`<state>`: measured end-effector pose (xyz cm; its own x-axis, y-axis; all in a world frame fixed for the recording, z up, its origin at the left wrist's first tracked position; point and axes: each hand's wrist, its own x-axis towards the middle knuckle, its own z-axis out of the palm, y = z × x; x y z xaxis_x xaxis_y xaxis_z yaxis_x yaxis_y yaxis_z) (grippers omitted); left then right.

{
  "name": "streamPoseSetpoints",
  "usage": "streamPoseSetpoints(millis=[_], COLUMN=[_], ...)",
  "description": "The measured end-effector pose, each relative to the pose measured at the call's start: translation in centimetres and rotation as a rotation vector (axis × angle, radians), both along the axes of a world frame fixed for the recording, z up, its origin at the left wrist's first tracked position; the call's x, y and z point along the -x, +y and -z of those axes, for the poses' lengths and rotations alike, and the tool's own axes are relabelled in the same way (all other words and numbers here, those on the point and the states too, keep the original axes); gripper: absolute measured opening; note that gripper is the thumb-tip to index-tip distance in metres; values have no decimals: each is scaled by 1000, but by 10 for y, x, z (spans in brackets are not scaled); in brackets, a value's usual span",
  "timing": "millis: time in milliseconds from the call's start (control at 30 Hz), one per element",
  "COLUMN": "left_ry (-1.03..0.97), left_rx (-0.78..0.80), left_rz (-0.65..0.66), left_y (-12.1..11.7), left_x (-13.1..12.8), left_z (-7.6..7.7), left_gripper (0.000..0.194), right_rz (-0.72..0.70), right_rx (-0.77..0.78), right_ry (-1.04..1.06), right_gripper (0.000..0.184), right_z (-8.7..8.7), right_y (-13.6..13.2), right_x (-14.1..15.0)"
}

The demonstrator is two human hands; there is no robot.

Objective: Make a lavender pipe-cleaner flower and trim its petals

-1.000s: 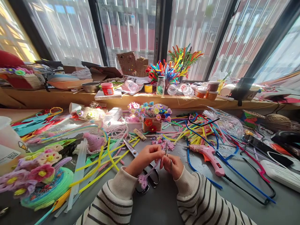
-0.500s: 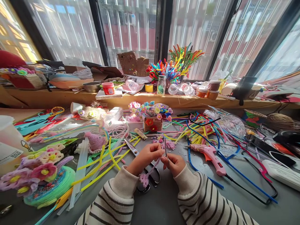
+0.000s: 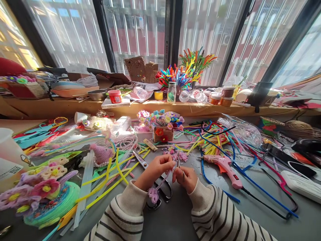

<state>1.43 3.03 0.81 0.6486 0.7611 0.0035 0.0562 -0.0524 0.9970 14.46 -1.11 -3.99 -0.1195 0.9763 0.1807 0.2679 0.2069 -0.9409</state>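
My left hand (image 3: pixel 154 171) is closed in a pinch on a pale pink-purple pipe cleaner. A small looped flower (image 3: pixel 153 195) of the same fuzzy colour dangles from its lower end, below the wrist. Small scissors (image 3: pixel 178 160) are gripped in my right hand (image 3: pixel 188 179), their thin blades pointing up and away beside the left fingertips. The exact spot where blades and pipe cleaner meet is hidden by the fingers. Under my left hand lie large scissors (image 3: pixel 139 158) with black handles. Just beyond both hands sits a pile of pink and purple fuzzy flowers (image 3: pixel 184 156).
A pink glue gun (image 3: pixel 223 164) with a black cord rests to the right, near blue pipe cleaners (image 3: pixel 232 196). Yellow pipe cleaners (image 3: pixel 100 193), clear glue sticks (image 3: pixel 80 209) and a green flower piece (image 3: pixel 67 197) lie left. A flower box (image 3: pixel 164 133) stands ahead.
Both hands stay in nearly the same place. The small scissors' blades tilt slightly between frames, and the dangling flower sways a little. The view shifts slightly.
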Motion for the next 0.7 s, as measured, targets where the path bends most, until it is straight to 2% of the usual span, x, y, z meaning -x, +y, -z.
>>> streamPoseSetpoints(millis=[100, 267, 433, 533, 700], left_ry=[-1, 17, -37, -102, -325], left_rx=[12, -7, 17, 57, 80], left_rz=[37, -5, -50, -133, -364], left_y=[0, 1, 1, 0, 0], left_x=[0, 0, 0, 0, 0], left_z=[0, 0, 0, -1, -3], left_gripper=[26, 25, 27, 26, 17], right_rz=[31, 171, 183, 174, 223], right_rx=[3, 18, 4, 19, 20], right_ry=[9, -55, -71, -42, -27], right_gripper=[60, 54, 57, 58, 55], right_z=[1, 2, 0, -2, 0], right_y=[1, 3, 2, 1, 2], right_x=[1, 1, 0, 1, 1])
